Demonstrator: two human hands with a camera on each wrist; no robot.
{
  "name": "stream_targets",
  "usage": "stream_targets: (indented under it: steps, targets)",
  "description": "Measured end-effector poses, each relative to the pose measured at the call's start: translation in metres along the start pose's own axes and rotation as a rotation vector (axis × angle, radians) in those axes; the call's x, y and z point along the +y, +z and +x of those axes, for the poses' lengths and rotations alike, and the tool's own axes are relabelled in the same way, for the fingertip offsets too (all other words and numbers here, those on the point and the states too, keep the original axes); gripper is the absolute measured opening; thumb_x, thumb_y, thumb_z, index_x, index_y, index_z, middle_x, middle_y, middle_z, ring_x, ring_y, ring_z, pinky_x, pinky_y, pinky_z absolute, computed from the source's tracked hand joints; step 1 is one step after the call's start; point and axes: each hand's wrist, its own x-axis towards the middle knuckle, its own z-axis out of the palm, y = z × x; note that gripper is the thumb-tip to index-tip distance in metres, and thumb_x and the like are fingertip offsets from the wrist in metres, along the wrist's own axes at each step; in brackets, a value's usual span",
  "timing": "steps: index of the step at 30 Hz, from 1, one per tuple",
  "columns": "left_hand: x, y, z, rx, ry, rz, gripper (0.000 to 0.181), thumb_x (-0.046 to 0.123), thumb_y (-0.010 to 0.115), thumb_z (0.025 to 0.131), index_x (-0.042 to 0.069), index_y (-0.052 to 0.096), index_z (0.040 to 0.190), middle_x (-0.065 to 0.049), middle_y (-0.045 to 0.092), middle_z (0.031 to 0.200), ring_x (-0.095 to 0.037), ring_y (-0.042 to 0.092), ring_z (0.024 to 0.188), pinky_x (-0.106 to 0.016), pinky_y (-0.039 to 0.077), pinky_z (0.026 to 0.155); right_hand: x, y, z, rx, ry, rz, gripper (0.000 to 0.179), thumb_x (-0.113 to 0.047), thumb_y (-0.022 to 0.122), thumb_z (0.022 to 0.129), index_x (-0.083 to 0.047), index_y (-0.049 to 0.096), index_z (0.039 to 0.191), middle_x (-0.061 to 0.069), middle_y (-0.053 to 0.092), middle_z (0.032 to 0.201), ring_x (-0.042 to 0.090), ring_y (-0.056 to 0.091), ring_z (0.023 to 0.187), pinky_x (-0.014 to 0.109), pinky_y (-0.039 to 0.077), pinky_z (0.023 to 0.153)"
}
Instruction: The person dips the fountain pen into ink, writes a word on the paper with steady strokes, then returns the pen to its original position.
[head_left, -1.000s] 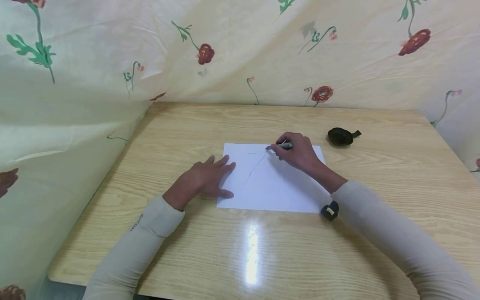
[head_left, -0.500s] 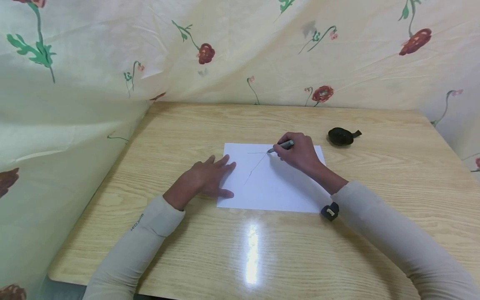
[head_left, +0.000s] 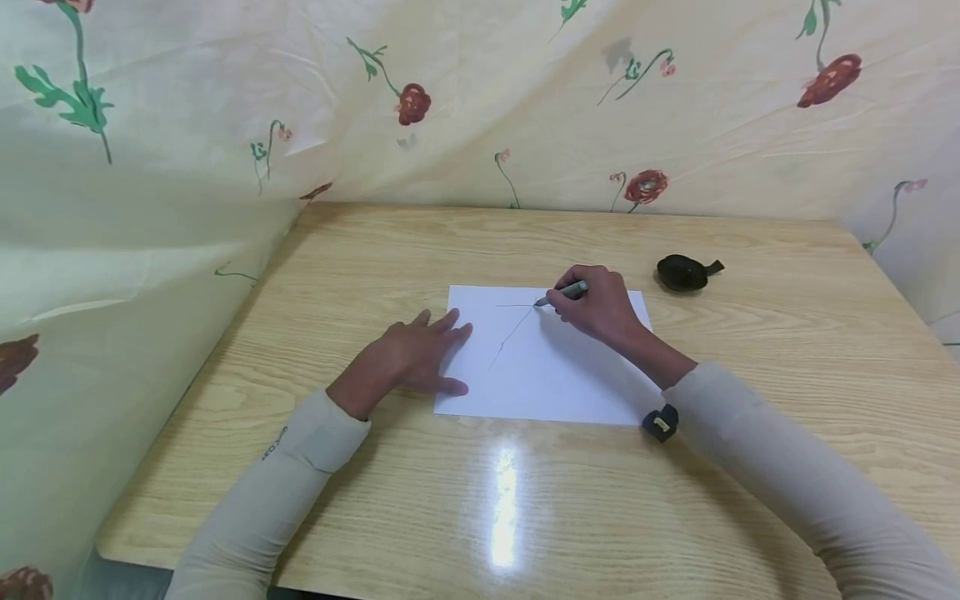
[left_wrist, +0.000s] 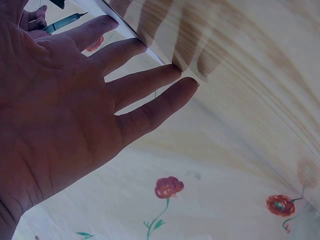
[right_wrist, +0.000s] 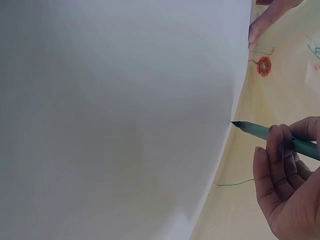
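Note:
On the table lies a white sheet of paper (head_left: pixel 517 392) bearing thin drawn lines: a short horizontal one near its far edge and a slanting one that meets its right end. My right hand (head_left: pixel 600 304) pinches a grey-green felt-tip pen (head_left: pixel 573 289), whose dark tip is at the corner where the lines meet. The right wrist view shows the pen (right_wrist: pixel 260 131) between thumb and fingers, tip at the paper surface. My left hand (head_left: pixel 412 354) rests over the paper's left edge, fingers spread; its palm side shows in the left wrist view.
A small black pan-shaped object (head_left: pixel 681 273) with a short handle sits beyond the paper to the right. The wooden table (head_left: pixel 360 267) is bordered behind and at left by a flowered cloth (head_left: pixel 465 100). A black wrist device (head_left: pixel 660 422) is by the right cuff.
The pen tip has shifted slightly down and right to the corner of the lines, and the pen tilts a little more. My left hand has stayed in place.

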Motion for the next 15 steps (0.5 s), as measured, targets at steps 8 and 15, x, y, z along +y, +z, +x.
stream_targets:
  steps: [8, 15]
  targets:
    - [0.0008, -0.0006, -0.0002, -0.003, 0.0, -0.001, 0.094, 0.061, 0.062, 0.09, 0.023, 0.015, 0.162, -0.005, 0.004, 0.167, -0.043, 0.007, 0.15, -0.063, 0.023, 0.113, 0.0, -0.0004, -0.0012, -0.007, 0.001, 0.001, 0.017, -0.014, 0.064, 0.095, 0.001, 0.071, 0.1, 0.015, 0.074, 0.088, 0.022, 0.072, 0.07, 0.026, 0.054, 0.06]
    - [0.0013, 0.0002, 0.0002, -0.001, -0.004, 0.008, 0.094, 0.061, 0.062, 0.09, 0.023, 0.015, 0.162, -0.006, 0.005, 0.167, -0.043, 0.008, 0.15, -0.062, 0.025, 0.112, 0.0014, -0.0007, -0.0043, -0.026, -0.008, -0.002, 0.017, -0.013, 0.065, 0.094, 0.001, 0.07, 0.099, 0.013, 0.074, 0.086, 0.02, 0.07, 0.069, 0.026, 0.053, 0.059]
